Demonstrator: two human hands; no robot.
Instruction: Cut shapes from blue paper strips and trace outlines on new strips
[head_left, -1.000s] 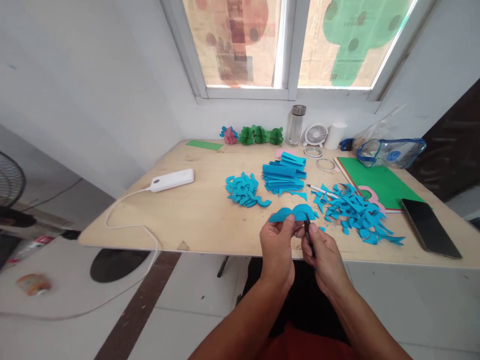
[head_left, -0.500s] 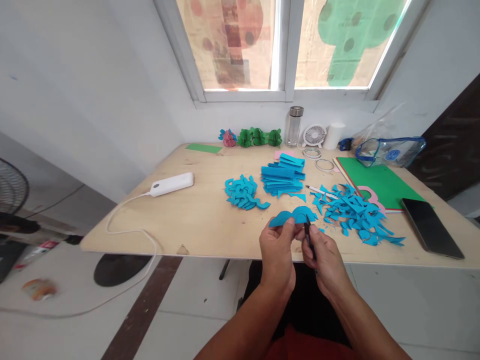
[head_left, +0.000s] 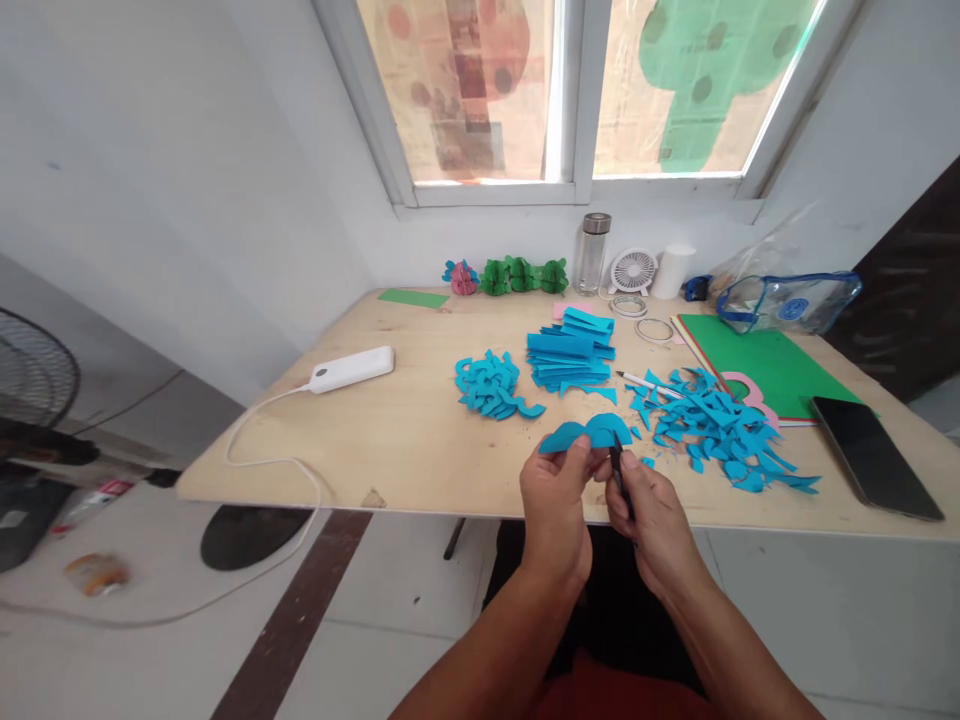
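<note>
Close to the table's front edge, my left hand (head_left: 556,500) pinches a curved piece of blue paper (head_left: 564,436) between thumb and fingers. My right hand (head_left: 651,505) is closed around a dark, slim cutting tool (head_left: 618,470), whose tip touches the right part of that paper. Exactly what kind of tool it is cannot be made out. Beyond my hands lies a pile of curved blue cutouts (head_left: 487,385), with a stack of folded blue strips (head_left: 570,350) to its right. Blue scraps (head_left: 712,425) spread out right of my hands, beside a white pen (head_left: 645,384).
On the table (head_left: 420,440) a white power bank (head_left: 352,369) with a cable lies left. A phone (head_left: 874,455) and green sheets (head_left: 780,365) are at right. Along the wall stand paper ornaments (head_left: 521,275), a bottle (head_left: 592,255), a small fan (head_left: 633,271) and a clear pouch (head_left: 795,302).
The view has shifted slightly, so the table and its items appear a little farther right. Both hands keep their holds, and the tool's tip remains at the blue paper.
</note>
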